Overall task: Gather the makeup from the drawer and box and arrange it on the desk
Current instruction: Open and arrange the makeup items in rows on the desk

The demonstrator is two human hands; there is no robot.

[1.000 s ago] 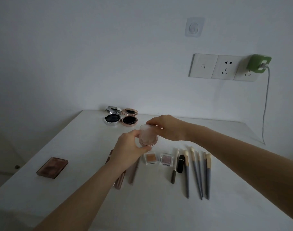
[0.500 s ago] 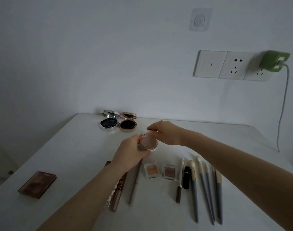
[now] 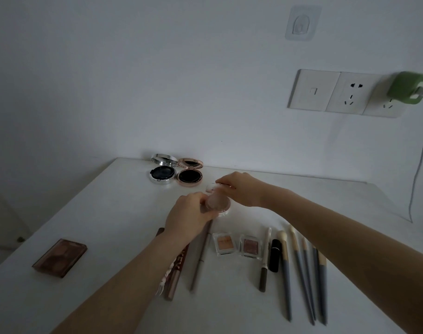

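Note:
A small round pink compact (image 3: 219,204) rests low over the white desk (image 3: 109,213) near its middle. My left hand (image 3: 188,215) grips its base from the left. My right hand (image 3: 239,188) pinches the clear lid (image 3: 211,188), which is swung up and back. Two open cushion compacts, one silver (image 3: 162,173) and one rose gold (image 3: 190,175), lie at the back. In front lie two square eyeshadow pans (image 3: 237,244), several pencils (image 3: 201,259), a black lipstick (image 3: 275,255) and several grey brushes (image 3: 304,273).
A brown eyeshadow palette (image 3: 60,257) lies near the desk's left edge. On the wall are a socket strip (image 3: 338,92), a green charger (image 3: 409,89) with a cable hanging down the right side, and a clear adhesive hook (image 3: 302,22).
The pink compact has come down from mid-air to the desk surface, and its clear lid has been swung open by my right hand. The camera has shifted closer and lower.

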